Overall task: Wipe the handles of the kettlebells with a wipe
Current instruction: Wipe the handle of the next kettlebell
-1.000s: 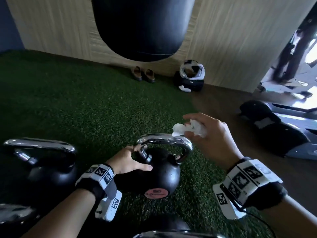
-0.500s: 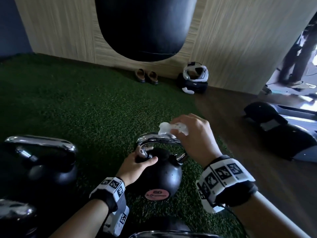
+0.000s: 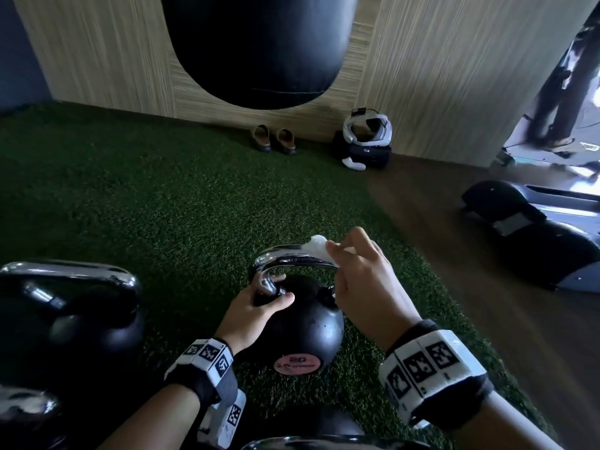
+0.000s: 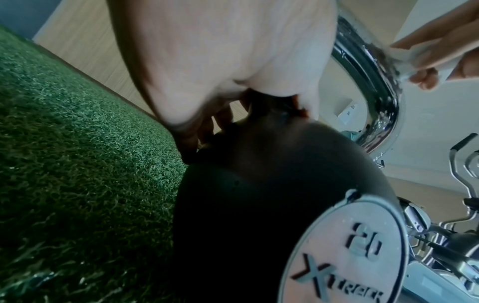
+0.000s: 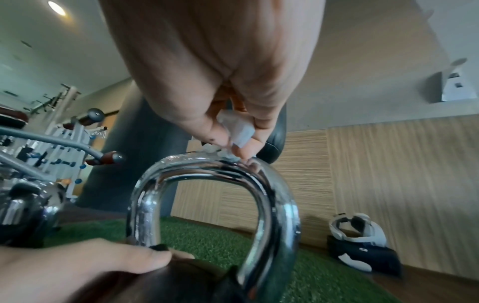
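A round black kettlebell with a chrome loop handle (image 3: 302,323) stands upright on the green artificial turf (image 3: 156,203) in the lower middle of the head view, its pink weight label marked 20 facing the person. The chrome handle (image 3: 292,258) arches over the ball, its top bar running left to right across the frame.

The right hand (image 3: 360,284) is closed in a pinch around a small crumpled white wipe (image 3: 319,246), which is pressed onto the right end of the handle's top bar. The left hand (image 3: 256,315) rests on the upper left shoulder of the ball, its fingers curled round the base of the handle's left leg and the thumb lying across the black surface.

The right wrist view looks through the handle (image 5: 269,196) from close by: the wipe (image 5: 239,131) is held between thumb and fingertips (image 5: 243,152) and touches the crown of the loop, with the left thumb (image 5: 145,259) on the ball beneath. The left wrist view shows the label's lettering and the blurred right hand (image 4: 438,51) on the handle (image 4: 376,86) at the upper right.

A larger black kettlebell (image 3: 68,323) sits at the left edge of the head view. A black punching bag (image 3: 259,43) hangs at the top, with a pair of brown shoes (image 3: 272,138) and a white headset on a black case (image 3: 367,134) by the wooden wall (image 3: 454,76).
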{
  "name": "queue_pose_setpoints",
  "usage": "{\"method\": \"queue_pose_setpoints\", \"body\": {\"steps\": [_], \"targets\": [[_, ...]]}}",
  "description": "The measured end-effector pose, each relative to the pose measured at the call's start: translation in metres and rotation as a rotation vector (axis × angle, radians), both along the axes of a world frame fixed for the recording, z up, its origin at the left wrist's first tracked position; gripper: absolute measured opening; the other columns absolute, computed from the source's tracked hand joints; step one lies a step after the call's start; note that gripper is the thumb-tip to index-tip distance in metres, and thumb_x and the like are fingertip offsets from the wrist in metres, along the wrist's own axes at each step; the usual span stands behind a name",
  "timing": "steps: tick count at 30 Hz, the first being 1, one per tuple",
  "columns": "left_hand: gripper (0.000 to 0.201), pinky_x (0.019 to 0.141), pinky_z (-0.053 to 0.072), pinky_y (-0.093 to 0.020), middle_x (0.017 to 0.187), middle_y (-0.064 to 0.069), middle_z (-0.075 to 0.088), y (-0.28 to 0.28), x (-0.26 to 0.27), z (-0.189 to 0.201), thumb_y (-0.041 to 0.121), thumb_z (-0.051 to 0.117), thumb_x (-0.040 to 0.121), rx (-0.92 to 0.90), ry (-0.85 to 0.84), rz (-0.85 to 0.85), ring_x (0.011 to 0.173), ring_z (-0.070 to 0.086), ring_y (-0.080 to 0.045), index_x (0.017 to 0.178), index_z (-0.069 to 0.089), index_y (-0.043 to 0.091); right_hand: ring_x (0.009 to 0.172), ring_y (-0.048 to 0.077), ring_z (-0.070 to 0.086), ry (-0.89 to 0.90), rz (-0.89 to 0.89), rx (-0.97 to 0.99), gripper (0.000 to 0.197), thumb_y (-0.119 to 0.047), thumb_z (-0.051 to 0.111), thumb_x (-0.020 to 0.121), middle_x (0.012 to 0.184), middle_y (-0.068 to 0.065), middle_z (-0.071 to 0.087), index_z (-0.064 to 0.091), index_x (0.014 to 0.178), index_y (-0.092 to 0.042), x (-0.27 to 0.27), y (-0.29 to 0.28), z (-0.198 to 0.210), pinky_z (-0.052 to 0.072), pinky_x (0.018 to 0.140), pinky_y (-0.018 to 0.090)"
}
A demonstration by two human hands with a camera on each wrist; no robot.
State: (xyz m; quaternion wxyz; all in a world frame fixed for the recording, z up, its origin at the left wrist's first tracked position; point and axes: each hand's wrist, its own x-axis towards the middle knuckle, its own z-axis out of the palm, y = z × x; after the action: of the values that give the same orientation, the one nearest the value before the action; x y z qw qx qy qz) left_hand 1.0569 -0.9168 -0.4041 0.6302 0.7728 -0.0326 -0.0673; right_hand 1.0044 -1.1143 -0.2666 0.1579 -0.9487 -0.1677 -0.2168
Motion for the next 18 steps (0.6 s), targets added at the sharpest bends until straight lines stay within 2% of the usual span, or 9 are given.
{"method": "queue_pose_setpoints", "body": {"steps": [3, 5, 7, 8, 12, 15, 17, 18], "targets": [[0.035, 0.094, 0.043, -0.017, 0.115, 0.02, 0.073, 0.001, 0.0, 0.001, 0.048, 0.082, 0.081, 0.02, 0.009, -0.004, 0.111, 0.065, 0.004, 0.113, 0.07, 0.05, 0.081, 0.022, 0.057, -0.024, 0.004, 0.057, 0.044, 0.016, 0.059, 0.085, 0.104, 0.003, 0.051, 0.069, 0.123, -0.004, 0.001, 0.0, -0.004, 0.058, 0.071, 0.032], [0.035, 0.096, 0.044, -0.018, 0.114, 0.021, 0.074, 0.002, 0.0, 0.0, 0.048, 0.083, 0.081, 0.023, 0.015, -0.003, 0.111, 0.065, 0.003, 0.113, 0.07, 0.05, 0.076, 0.011, 0.06, -0.056, -0.039, 0.18, 0.047, 0.019, 0.063, 0.085, 0.1, 0.002, 0.056, 0.072, 0.124, -0.005, -0.001, -0.011, -0.007, 0.056, 0.074, 0.015], [0.034, 0.096, 0.043, -0.017, 0.113, 0.022, 0.074, 0.002, -0.001, 0.002, 0.049, 0.083, 0.081, 0.025, 0.019, -0.002, 0.111, 0.065, 0.003, 0.113, 0.071, 0.049, 0.075, -0.004, 0.055, -0.052, -0.111, 0.281, 0.042, 0.017, 0.064, 0.088, 0.095, -0.002, 0.056, 0.072, 0.123, -0.004, -0.005, -0.022, -0.008, 0.045, 0.073, -0.002], [0.034, 0.095, 0.042, -0.017, 0.113, 0.022, 0.074, 0.002, -0.001, 0.003, 0.049, 0.083, 0.08, 0.026, 0.023, -0.005, 0.112, 0.064, 0.003, 0.112, 0.071, 0.049, 0.075, -0.007, 0.052, -0.04, -0.139, 0.299, 0.039, 0.014, 0.064, 0.089, 0.093, -0.002, 0.055, 0.071, 0.123, -0.002, -0.004, -0.027, -0.009, 0.04, 0.071, -0.005], [0.041, 0.102, 0.043, -0.022, 0.114, 0.021, 0.074, 0.002, -0.004, 0.005, 0.057, 0.081, 0.073, 0.023, 0.03, 0.004, 0.113, 0.064, 0.0, 0.112, 0.071, 0.051, 0.074, -0.001, 0.051, -0.017, -0.155, 0.266, 0.034, 0.006, 0.067, 0.091, 0.091, -0.002, 0.055, 0.072, 0.123, -0.005, 0.0, -0.032, -0.01, 0.039, 0.07, -0.004], [0.042, 0.101, 0.042, -0.023, 0.115, 0.021, 0.073, 0.002, -0.005, 0.007, 0.059, 0.08, 0.071, 0.037, 0.033, 0.01, 0.114, 0.064, 0.0, 0.111, 0.071, 0.052, 0.078, 0.006, 0.054, 0.013, -0.182, 0.31, 0.032, 0.001, 0.066, 0.094, 0.096, -0.002, 0.059, 0.072, 0.124, -0.008, 0.005, -0.034, -0.012, 0.038, 0.071, -0.005], [0.042, 0.101, 0.042, -0.023, 0.117, 0.021, 0.072, 0.003, -0.006, 0.009, 0.06, 0.079, 0.071, 0.057, 0.033, 0.009, 0.115, 0.063, 0.0, 0.112, 0.07, 0.053, 0.077, 0.009, 0.057, 0.133, -0.247, 0.389, 0.028, -0.005, 0.062, 0.097, 0.093, -0.003, 0.064, 0.075, 0.12, -0.015, 0.008, -0.045, -0.019, 0.041, 0.066, 0.001], [0.043, 0.102, 0.041, -0.023, 0.118, 0.022, 0.071, 0.003, -0.006, 0.01, 0.062, 0.078, 0.071, 0.068, 0.037, 0.004, 0.115, 0.062, 0.0, 0.112, 0.069, 0.054, 0.072, 0.009, 0.06, 0.208, -0.257, 0.453, 0.027, -0.007, 0.06, 0.098, 0.085, -0.005, 0.068, 0.078, 0.113, -0.021, 0.01, -0.052, -0.024, 0.044, 0.065, 0.007]]}}
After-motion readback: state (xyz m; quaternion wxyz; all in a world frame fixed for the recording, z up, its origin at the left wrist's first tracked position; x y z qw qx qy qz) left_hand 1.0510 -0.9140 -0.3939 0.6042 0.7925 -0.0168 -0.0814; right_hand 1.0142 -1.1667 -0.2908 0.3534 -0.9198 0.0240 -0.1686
